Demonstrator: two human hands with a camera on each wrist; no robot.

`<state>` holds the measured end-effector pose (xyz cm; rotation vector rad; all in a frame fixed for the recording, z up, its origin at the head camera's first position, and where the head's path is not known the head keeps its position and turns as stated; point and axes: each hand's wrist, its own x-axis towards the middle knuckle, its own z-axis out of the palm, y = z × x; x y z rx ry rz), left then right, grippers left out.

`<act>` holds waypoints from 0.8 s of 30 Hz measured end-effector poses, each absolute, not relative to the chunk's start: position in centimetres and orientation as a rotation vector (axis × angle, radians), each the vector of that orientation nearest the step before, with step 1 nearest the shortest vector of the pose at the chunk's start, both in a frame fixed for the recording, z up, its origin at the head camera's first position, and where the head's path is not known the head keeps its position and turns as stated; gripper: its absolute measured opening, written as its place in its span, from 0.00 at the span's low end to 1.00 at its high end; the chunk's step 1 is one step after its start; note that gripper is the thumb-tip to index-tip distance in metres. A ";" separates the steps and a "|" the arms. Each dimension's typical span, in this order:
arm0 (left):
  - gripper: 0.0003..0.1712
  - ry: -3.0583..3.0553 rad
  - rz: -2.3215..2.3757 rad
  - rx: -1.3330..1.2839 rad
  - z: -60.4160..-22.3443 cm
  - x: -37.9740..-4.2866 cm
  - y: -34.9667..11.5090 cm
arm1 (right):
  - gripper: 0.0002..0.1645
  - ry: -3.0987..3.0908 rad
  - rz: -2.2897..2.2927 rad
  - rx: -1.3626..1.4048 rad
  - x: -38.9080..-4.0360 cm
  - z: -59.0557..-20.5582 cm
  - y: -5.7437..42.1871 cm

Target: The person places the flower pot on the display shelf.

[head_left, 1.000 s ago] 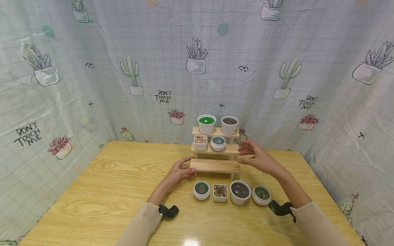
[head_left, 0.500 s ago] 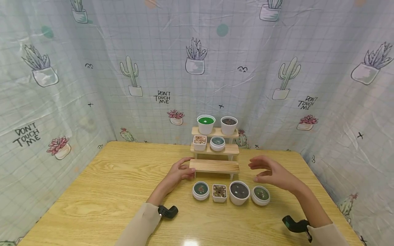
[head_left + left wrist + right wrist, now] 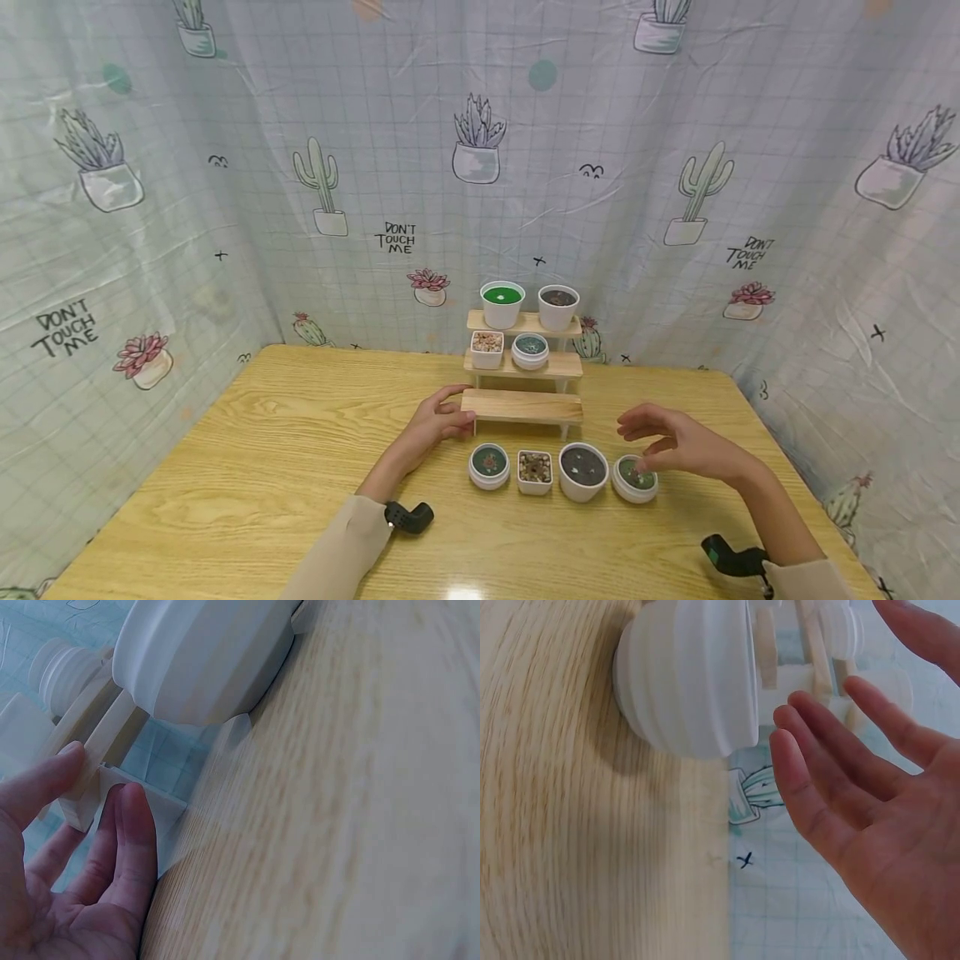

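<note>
My left hand [image 3: 437,423] holds the left end of the lowest step of a three-tier wooden stand [image 3: 521,405]. In the left wrist view its thumb [image 3: 60,776] lies on the board's edge and the fingers bend beside the white leg. My right hand [image 3: 675,442] hovers with relaxed fingers, its thumb overlapping the round white pot with green filling [image 3: 635,479]. The right wrist view shows that ribbed pot [image 3: 690,679] beside the parted fingers, nothing in the palm. In the same row stand a larger white pot [image 3: 582,472], a square pebble pot [image 3: 535,473] and a round pot [image 3: 489,467].
On the stand's top step are a pot with bright green filling [image 3: 502,305] and a brown-filled pot [image 3: 558,307]. The middle step bears a square pot [image 3: 487,350] and a round pot [image 3: 530,352]. Behind the wooden table [image 3: 337,400] hangs a cactus-print curtain [image 3: 390,108].
My right hand has moved from the stand's right side down and toward me, to the rightmost round pot. The left hand stays on the lowest step.
</note>
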<state>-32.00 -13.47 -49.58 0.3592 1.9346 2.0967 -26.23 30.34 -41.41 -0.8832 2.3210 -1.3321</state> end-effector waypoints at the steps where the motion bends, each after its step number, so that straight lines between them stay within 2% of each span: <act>1: 0.39 1.935 2.096 0.359 -49.6 -32.0 -13.5 | 0.31 2.319 -1.325 -0.879 -26.3 -41.5 30.4; 7: 0.39 1.934 2.097 0.352 -49.7 -32.0 -13.4 | 0.30 2.304 -1.300 -0.868 -26.5 -41.9 30.9; 14: 0.38 1.931 2.115 0.344 -49.6 -31.9 -13.4 | 0.38 2.225 -1.309 -0.866 -26.7 -42.6 31.3; 24: 0.40 1.941 2.107 0.366 -49.4 -31.6 -13.4 | 0.40 2.174 -1.255 -0.846 -26.8 -43.3 31.3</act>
